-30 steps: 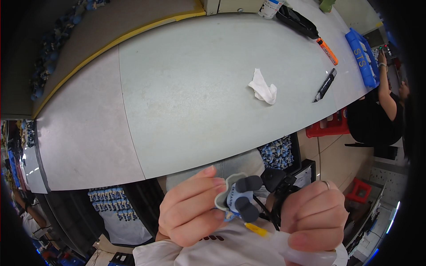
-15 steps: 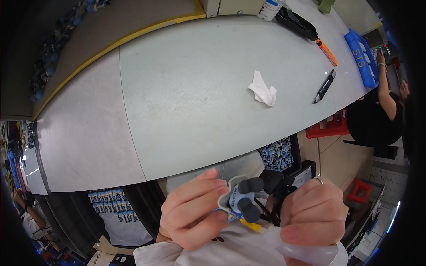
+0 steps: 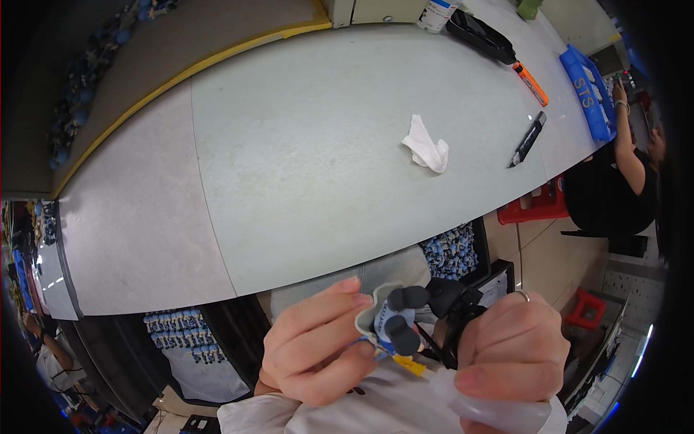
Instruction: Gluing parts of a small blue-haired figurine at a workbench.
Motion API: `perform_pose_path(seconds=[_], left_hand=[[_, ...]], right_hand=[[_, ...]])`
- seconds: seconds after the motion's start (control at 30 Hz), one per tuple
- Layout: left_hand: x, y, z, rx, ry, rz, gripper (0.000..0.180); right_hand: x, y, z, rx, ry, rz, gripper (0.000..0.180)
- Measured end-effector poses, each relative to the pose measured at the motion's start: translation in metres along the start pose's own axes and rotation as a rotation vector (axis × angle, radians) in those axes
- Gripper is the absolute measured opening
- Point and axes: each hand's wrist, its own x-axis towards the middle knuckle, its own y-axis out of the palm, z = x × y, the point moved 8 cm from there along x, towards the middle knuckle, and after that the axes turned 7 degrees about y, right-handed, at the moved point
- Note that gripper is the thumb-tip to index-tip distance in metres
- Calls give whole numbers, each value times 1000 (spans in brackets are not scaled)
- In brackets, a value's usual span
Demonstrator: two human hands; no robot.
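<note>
My left hand is closed round a small toy figurine in blue and grey, with dark rounded ends facing up and a wavy grey edge. My right hand, a ring on one finger, grips a translucent white squeeze bottle. The bottle's yellow tip points at the figurine's lower side and meets or nearly meets it; I cannot tell which. Between the hands sits a black device with a strap and cables, partly hidden by my right hand.
On the pale table lie a crumpled white tissue, a black cutter knife and an orange-handled tool. A blue bin stands far right, near a co-worker. Trays of blue figurines sit below the table edge.
The figurine has tilted slightly in my left hand, its dark ends shifting a little left and up. Both hands stay almost in place, with the bottle tip still beside the figurine.
</note>
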Motion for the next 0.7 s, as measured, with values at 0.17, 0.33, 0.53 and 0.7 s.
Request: perform_pose_path(seconds=[0.17,0.33,0.53,0.7], left_hand=[[5,2,-2,126,-95,-44,37],[3,3,5,67,-205,10,50],[8,1,3,48,-107,-32,52],[10,0,-2,105,-41,-30,31]], right_hand=[[-12,-22,9,96,-111,-355,32],[-15,-39,6,145,-187,-533,43],[-17,-73,-43,-333,123,-627,61],[16,-73,-108,-274,440,-540,28]])
